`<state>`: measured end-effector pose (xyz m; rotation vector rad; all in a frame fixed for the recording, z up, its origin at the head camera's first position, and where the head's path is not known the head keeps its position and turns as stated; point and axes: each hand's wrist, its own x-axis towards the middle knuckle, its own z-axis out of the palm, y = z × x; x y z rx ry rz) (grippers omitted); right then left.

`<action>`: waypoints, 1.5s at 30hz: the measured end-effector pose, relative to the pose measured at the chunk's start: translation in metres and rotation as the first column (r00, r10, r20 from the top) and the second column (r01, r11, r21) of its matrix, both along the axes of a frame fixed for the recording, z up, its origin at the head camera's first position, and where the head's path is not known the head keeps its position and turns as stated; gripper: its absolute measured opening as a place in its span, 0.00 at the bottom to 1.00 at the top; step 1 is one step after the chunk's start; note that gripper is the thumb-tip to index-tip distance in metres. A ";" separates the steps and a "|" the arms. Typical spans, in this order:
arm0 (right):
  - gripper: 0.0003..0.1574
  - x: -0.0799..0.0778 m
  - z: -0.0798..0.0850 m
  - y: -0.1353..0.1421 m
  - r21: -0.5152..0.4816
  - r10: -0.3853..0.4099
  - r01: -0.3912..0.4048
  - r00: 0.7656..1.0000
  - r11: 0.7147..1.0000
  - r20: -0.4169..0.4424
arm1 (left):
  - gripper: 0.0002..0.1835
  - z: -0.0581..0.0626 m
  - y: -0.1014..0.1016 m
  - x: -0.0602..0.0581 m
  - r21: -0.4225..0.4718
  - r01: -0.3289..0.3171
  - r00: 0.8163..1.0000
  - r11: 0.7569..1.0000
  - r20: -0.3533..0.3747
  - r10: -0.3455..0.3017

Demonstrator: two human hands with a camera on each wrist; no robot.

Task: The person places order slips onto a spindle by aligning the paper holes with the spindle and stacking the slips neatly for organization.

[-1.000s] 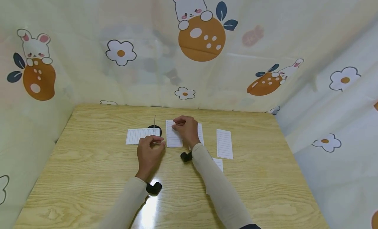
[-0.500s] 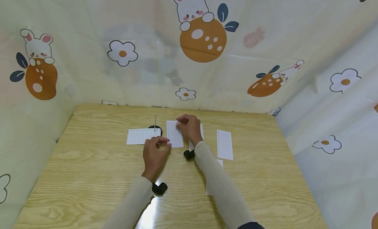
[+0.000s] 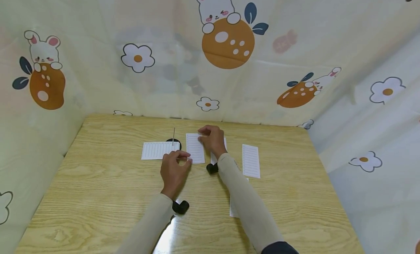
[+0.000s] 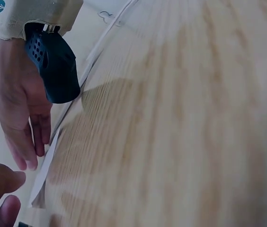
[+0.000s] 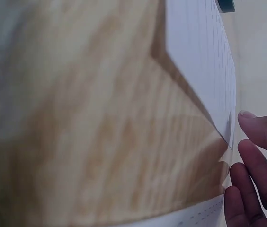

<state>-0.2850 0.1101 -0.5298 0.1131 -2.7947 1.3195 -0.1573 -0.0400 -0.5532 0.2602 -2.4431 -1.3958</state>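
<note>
A lined white card [image 3: 195,149] lies on the table between my hands. My left hand [image 3: 174,174] is by its lower left corner, fingertips and thumb apart; my right hand [image 3: 213,141] reaches over its upper right part, fingers loosely bent. In the right wrist view, the right thumb [image 5: 261,130] is close to a card's edge; whether it touches, I cannot tell. To the left, another lined card [image 3: 157,150] lies over a black round base [image 3: 179,146]. A thin upright metal pin [image 3: 174,134] rises at that card's right end.
Partly hidden behind my right hand is another card [image 3: 213,159]. A lined card [image 3: 251,161] lies farther right, and one more [image 3: 233,209] shows beside my right sleeve. Patterned cloth [image 3: 157,86] hangs behind the wooden table [image 3: 98,188].
Both hands have shifted a little to the right across the middle card. The cards keep their places on the table; the head view has moved slightly.
</note>
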 end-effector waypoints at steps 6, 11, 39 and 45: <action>0.15 -0.004 -0.002 -0.001 0.020 0.005 -0.006 1.000 1.000 0.011 | 0.08 0.001 0.002 -0.002 -0.050 -0.015 0.999 0.999 0.039 0.017; 0.15 -0.005 -0.002 -0.003 0.055 0.010 -0.010 1.000 0.998 0.008 | 0.09 0.001 0.003 -0.002 -0.064 -0.024 0.999 0.998 0.044 0.027; 0.12 -0.007 0.002 0.001 0.084 0.105 -0.105 0.994 0.991 0.013 | 0.09 -0.002 0.004 -0.004 -0.139 -0.034 0.998 0.990 0.041 0.040; 0.11 -0.006 0.008 0.008 0.122 0.124 -0.127 0.992 0.984 0.028 | 0.09 -0.002 0.005 -0.004 -0.140 -0.033 0.998 0.990 0.044 0.039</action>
